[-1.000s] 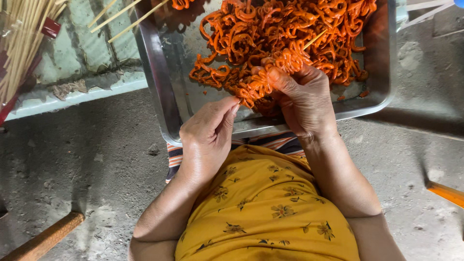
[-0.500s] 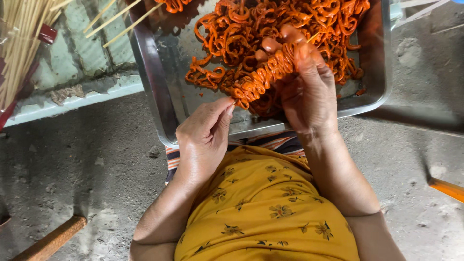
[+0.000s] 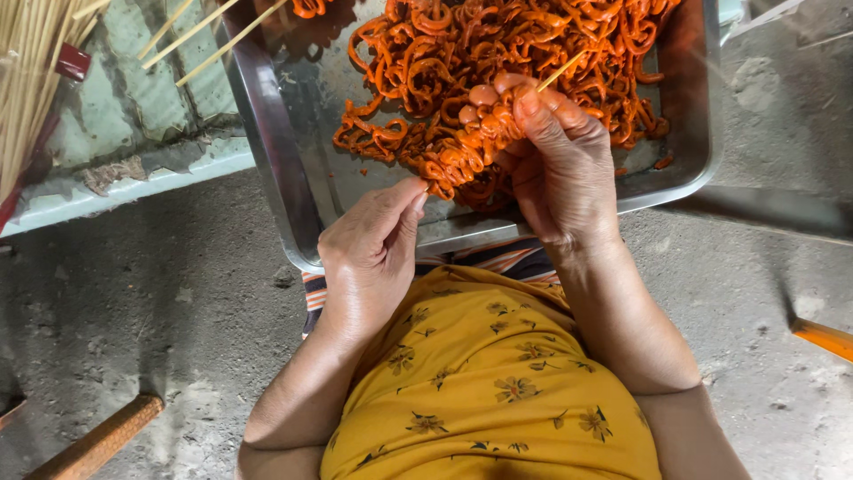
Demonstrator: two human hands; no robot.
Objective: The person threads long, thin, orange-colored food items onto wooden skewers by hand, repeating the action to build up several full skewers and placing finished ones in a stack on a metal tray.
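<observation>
Setting: rough grey concrete floor (image 3: 160, 329), dusty and pitted, lying under everything.

Item: thin bamboo skewer (image 3: 562, 71), loaded with tightly packed orange curled strips (image 3: 462, 156), glossy and spiral-shaped. Its long axis is running diagonally, the bare tip pointing up and to the right, the loaded end slanting down toward the left.

Right hand (image 3: 560, 169): curling closed around the loaded skewer, fingers wrapping the upper part.

Left hand (image 3: 369, 253): fingers drawn together, thumb and fingertips pinching at the lower end of the strips.

Beneath: rectangular stainless steel tray (image 3: 267, 133), smooth, with rounded corners, holding a loose heap of curled orange strips (image 3: 533, 36); the skewer is hovering over it.

Periphery: bundle of plain bamboo sticks (image 3: 31, 80) lying at upper left; yellow floral garment (image 3: 489, 391) filling the foreground.
</observation>
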